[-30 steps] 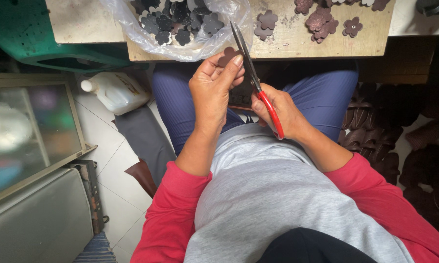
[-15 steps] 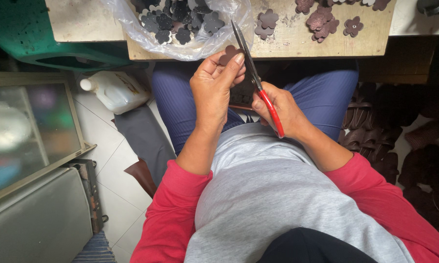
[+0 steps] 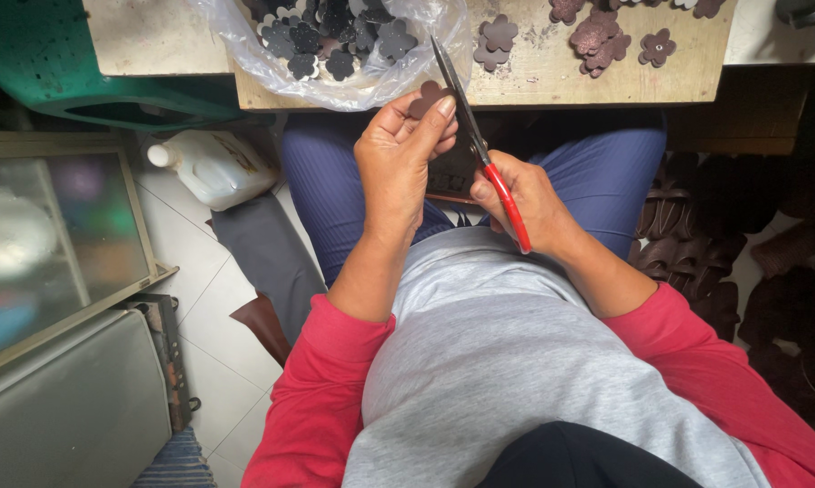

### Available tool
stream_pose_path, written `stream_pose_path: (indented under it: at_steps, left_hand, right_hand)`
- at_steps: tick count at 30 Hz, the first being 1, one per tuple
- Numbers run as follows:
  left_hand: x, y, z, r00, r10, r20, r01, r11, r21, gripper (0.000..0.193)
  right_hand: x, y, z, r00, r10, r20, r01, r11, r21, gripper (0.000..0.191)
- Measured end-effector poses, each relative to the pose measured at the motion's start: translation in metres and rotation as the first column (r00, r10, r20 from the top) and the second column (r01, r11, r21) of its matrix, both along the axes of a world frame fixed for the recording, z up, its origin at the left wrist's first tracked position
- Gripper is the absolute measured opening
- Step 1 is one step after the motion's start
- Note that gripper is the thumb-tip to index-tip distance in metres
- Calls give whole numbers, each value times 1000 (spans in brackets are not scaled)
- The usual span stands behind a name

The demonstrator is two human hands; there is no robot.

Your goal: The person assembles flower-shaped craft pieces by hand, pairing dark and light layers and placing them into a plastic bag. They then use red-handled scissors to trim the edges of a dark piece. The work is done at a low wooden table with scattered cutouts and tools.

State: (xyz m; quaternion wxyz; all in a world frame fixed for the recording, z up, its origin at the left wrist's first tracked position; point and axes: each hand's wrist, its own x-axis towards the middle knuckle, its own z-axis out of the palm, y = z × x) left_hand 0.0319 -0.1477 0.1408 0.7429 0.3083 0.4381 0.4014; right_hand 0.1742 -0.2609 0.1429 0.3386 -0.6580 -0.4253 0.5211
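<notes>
The left hand (image 3: 398, 158) pinches a brown flower-shaped leather piece (image 3: 428, 98) at its fingertips, just left of the red-handled scissors (image 3: 480, 154) gripped in the right hand (image 3: 527, 201).

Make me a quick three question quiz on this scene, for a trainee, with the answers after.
1. True or false: the right hand holds the red-handled scissors.
2. Which does the left hand hold? A) white bottle B) brown flower piece C) clear bag
3. Fill in: the heap of dark flower pieces lies in a clear ____ on the wooden board.

Key
1. True; the blades point up toward the board.
2. B; the brown flower piece is pinched at the fingertips, while the white bottle lies on the floor and the bag rests on the board.
3. Bag.
</notes>
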Motion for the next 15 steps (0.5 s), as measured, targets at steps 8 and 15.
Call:
stream_pose_path:
  at_steps: [8,15]
  left_hand:
    - [-2,1,-1,1000,-11,-11,12,1000,16,32]
    - [-4,-1,-7,997,-54,52,55,998,-13,29]
  right_hand:
    - [3,2,1,1000,14,22,-14,1000,-24,56]
    - [4,2,-1,979,36,-201,-35,999,8,54]
